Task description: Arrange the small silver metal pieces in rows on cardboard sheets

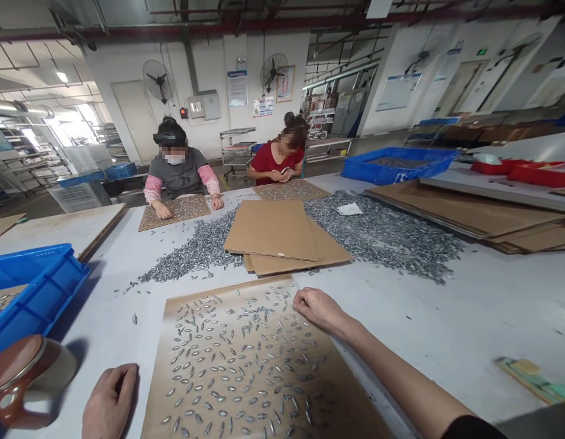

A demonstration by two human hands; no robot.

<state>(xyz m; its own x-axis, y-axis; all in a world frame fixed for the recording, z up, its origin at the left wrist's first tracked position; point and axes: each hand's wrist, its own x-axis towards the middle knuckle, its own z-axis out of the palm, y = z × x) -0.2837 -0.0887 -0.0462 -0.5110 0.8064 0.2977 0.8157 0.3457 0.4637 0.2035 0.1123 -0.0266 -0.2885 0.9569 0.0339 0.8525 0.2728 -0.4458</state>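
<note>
While my right hand (320, 310) bunches at the cardboard sheet's (356, 402) far right corner, its grip unclear, my left (111, 399) rests loosely closed on the worktop (447, 323); metal pieces (266, 404) cover the sheet, probably spaced for separation.

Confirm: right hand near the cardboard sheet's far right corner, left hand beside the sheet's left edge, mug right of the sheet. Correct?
Mug is wrong: head view shows it left of the sheet, beyond the left hand. Right hand and left hand positions stand.
</note>
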